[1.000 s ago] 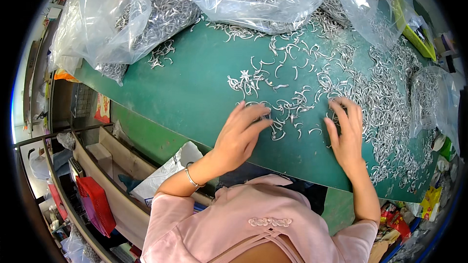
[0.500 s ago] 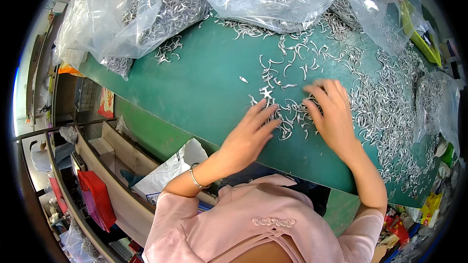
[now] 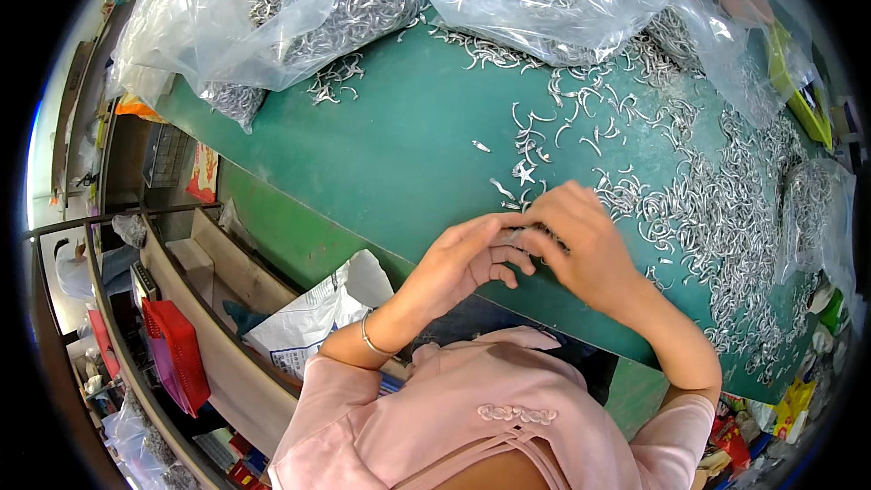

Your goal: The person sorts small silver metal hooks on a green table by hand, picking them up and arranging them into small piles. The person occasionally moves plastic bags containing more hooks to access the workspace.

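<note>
My left hand (image 3: 467, 259) is above the near edge of the green table, palm turned up and fingers curled in. My right hand (image 3: 585, 240) meets it from the right, its fingers bent and slightly blurred, closing over the left fingertips. Whatever lies between the fingers is mostly hidden; only a greyish glint shows there. Small curved silvery metal pieces (image 3: 535, 132) lie loose just beyond both hands, with a star-shaped metal piece (image 3: 523, 172) among them. A large spread of the same curved pieces (image 3: 717, 209) covers the table's right side.
Clear plastic bags (image 3: 544, 14) full of metal pieces line the far edge, with another bag (image 3: 313, 23) at the far left. A yellow-green tray (image 3: 798, 91) stands far right. Left of the table are shelves with a red basket (image 3: 177, 354) and a white sack (image 3: 331, 308).
Both hands have drawn back from the pieces on the table toward my body and come together. My left hand has turned palm up. The view has shifted slightly.
</note>
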The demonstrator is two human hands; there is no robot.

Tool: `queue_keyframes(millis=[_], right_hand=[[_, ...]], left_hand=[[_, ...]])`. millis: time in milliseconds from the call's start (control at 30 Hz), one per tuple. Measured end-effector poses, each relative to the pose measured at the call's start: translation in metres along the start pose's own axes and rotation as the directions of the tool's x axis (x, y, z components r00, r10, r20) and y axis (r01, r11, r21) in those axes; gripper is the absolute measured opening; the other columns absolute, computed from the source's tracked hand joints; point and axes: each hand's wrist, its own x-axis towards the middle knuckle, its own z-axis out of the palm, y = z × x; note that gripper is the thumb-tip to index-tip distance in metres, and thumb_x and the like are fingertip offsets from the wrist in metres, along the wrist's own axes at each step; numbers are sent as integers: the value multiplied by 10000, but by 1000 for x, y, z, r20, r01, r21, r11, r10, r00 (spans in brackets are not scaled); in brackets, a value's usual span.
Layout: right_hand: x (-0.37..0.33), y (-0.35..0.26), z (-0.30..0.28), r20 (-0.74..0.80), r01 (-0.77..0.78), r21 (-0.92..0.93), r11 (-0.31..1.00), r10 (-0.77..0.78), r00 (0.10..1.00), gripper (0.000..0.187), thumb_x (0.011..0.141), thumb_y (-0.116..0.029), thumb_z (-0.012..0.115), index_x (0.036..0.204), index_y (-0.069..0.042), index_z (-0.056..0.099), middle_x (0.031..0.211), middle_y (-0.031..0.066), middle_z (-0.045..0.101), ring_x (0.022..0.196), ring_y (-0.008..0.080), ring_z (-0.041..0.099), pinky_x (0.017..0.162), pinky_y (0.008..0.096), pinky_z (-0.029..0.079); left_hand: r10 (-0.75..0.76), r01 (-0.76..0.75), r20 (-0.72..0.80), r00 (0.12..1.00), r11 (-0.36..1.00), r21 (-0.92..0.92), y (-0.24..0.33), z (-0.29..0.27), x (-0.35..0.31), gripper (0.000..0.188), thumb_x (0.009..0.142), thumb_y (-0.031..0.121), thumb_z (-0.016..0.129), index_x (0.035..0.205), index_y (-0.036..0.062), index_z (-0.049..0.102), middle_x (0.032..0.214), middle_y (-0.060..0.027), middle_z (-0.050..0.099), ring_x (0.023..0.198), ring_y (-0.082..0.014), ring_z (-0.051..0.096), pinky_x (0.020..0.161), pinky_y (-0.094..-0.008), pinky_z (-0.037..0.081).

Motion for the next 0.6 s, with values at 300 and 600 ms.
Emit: queue_keyframes(millis=[300,600], right_hand=[[20,67,-29,-211,-171,-297,939,111,971,326,846,-135,701,1140,-25,610,1195,157,586,1120,349,532,978,434,410],[7,58,-23,115,-85,-439,894,150,982,552,891,-292,674,1358,-42,521,1466,197,425,1392,390,358,1127,497,306]], left_hand=[[513,-201,83,854,179,963,31,-12,31,258,825,29,713,1074,42,645,762,-78,463,720,-202,547,611,-316,423],[519,-195,252,817,-162,967,37,-35,49,107,860,51,677,903,13,587,852,-157,560,736,-367,580,650,-426,468]])
